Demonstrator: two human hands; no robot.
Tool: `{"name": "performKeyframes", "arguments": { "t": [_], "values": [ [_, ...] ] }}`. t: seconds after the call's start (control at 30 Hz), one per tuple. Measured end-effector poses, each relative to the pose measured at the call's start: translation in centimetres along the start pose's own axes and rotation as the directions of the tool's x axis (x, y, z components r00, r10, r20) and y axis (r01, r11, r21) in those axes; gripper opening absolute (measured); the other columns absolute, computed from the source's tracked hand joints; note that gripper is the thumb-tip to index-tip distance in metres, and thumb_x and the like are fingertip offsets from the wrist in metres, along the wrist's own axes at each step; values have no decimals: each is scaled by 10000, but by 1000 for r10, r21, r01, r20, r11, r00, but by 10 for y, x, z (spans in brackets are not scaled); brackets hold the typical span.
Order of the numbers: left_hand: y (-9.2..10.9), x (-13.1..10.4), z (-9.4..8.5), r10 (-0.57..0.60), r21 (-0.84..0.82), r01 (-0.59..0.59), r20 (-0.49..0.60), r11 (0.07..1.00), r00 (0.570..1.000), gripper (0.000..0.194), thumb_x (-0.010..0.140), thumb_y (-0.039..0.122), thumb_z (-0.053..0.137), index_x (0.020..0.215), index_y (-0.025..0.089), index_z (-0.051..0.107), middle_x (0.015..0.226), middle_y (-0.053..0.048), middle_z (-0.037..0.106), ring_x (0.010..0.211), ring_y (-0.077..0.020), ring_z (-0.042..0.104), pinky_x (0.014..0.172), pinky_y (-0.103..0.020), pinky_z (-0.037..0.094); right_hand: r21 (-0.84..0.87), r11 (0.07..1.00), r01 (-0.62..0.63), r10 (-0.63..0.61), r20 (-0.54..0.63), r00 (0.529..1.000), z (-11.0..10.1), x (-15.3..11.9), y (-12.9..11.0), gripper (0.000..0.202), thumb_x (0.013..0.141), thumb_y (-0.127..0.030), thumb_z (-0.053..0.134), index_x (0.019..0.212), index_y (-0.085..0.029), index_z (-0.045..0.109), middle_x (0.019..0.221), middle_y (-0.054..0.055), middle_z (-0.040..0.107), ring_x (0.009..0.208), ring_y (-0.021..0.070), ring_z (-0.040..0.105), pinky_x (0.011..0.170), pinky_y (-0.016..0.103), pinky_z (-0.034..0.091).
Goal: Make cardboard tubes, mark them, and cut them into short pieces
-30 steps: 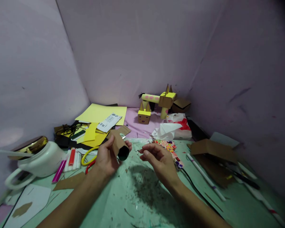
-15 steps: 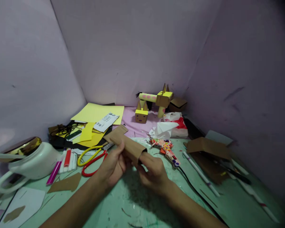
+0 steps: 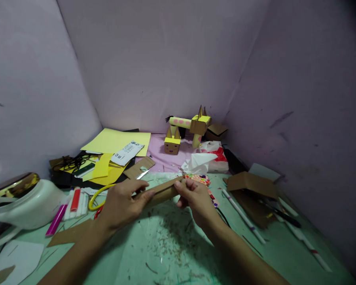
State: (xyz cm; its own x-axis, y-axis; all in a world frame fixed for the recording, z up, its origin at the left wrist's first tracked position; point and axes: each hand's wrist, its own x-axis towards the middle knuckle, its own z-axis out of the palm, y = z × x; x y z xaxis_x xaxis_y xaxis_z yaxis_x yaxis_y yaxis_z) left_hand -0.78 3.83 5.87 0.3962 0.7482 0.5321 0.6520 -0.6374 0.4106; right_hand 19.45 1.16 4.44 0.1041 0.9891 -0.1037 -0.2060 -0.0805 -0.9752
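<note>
A rolled piece of brown cardboard point(image 3: 163, 194) is held in the air over the green table, lying nearly level between both hands. My left hand point(image 3: 125, 201) pinches its left end between thumb and fingers. At its right end, my right hand point(image 3: 194, 196) grips the edge, thumb on top. Just behind the roll lies a patterned glue gun point(image 3: 200, 179), partly hidden by my right hand. Scissors with a yellow handle loop point(image 3: 96, 198) lie behind my left hand, which covers part of them. A flat cardboard piece with a hole point(image 3: 136, 168) rests beyond the scissor blades.
A small cardboard animal head point(image 3: 172, 146) and a yellow spotted figure point(image 3: 180, 122) stand at the back. Markers point(image 3: 75, 200) and a white pot point(image 3: 32, 204) are at left, a tissue pack point(image 3: 215, 158) behind, and a folded cardboard piece point(image 3: 250, 184) at right.
The cardboard roll has turned from slanting away to nearly level. My left hand has moved left to its end, and my right hand has come up onto its right edge. The view has shifted slightly right.
</note>
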Motion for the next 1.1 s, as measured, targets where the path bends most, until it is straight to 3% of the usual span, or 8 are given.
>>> {"name": "performKeyframes", "arguments": {
  "t": [0.07, 0.17, 0.3, 0.47, 0.6, 0.8, 0.93, 1.1],
  "values": [
    [4, -2, 1, 13, -35, -8, 132, 999, 991, 160, 818, 349, 619, 828, 216, 708, 713, 1, 715, 608, -149, 630, 549, -243, 442, -39, 999, -25, 27, 48, 998, 1, -2, 0, 409, 605, -482, 748, 538, -179, 481, 419, -99, 445, 299, 43, 455, 306, 139, 306],
    [12, -4, 0, 36, -62, -19, 292, 998, 956, 217, 863, 326, 531, 823, 202, 704, 679, -8, 698, 602, -138, 606, 561, -235, 421, -100, 992, -70, 86, 156, 984, 2, -6, 0, 311, 574, -388, 776, 557, -161, 564, 435, -78, 504, 317, 49, 445, 320, 160, 315],
    [18, -4, 0, 8, -72, 19, 360, 997, 933, 342, 909, 263, 395, 719, 175, 666, 621, -13, 655, 577, -127, 574, 565, -235, 394, -154, 982, -110, 155, 315, 936, 6, -12, 6, 261, 527, -328, 813, 587, -129, 655, 459, -47, 540, 374, 56, 423, 367, 186, 324],
    [23, -5, 4, -31, -75, 74, 463, 994, 886, 275, 902, 267, 420, 776, 184, 649, 666, 1, 666, 615, -124, 591, 571, -226, 383, -130, 982, -139, 176, 341, 924, 12, -18, 18, 310, 523, -355, 811, 531, -135, 592, 480, -48, 483, 436, 52, 372, 421, 200, 274],
    [32, -7, 2, -79, 13, 85, 530, 996, 844, 278, 890, 248, 391, 694, 179, 575, 632, -27, 621, 578, -154, 549, 550, -267, 337, -59, 980, -192, 200, 396, 896, 12, -18, 24, 312, 519, -338, 789, 469, -147, 547, 449, -53, 434, 434, 54, 324, 430, 215, 235],
    [42, -10, -7, -115, 39, 120, 676, 992, 728, 126, 844, 221, 427, 761, 207, 522, 701, -11, 621, 609, -167, 566, 523, -257, 314, -18, 978, -208, 198, 389, 900, 12, -27, 31, 296, 523, -334, 787, 476, -141, 567, 463, -45, 452, 451, 55, 329, 454, 219, 244],
    [41, -11, -7, -3, -92, 89, 675, 992, 738, 109, 834, 164, 417, 793, 201, 512, 713, 3, 611, 618, -152, 564, 545, -260, 338, 40, 978, -205, 177, 362, 915, 8, -35, 27, 296, 563, -359, 802, 532, -149, 594, 467, -48, 452, 433, 59, 328, 428, 218, 241],
    [40, -16, 1, 68, -177, 56, 623, 983, 780, 180, 844, 147, 394, 862, 185, 569, 698, -11, 616, 605, -157, 577, 544, -271, 367, 46, 985, -166, 143, 319, 937, 1, -39, 28, 275, 588, -374, 799, 574, -160, 627, 497, -31, 489, 447, 74, 362, 435, 222, 262]
  ]
}}
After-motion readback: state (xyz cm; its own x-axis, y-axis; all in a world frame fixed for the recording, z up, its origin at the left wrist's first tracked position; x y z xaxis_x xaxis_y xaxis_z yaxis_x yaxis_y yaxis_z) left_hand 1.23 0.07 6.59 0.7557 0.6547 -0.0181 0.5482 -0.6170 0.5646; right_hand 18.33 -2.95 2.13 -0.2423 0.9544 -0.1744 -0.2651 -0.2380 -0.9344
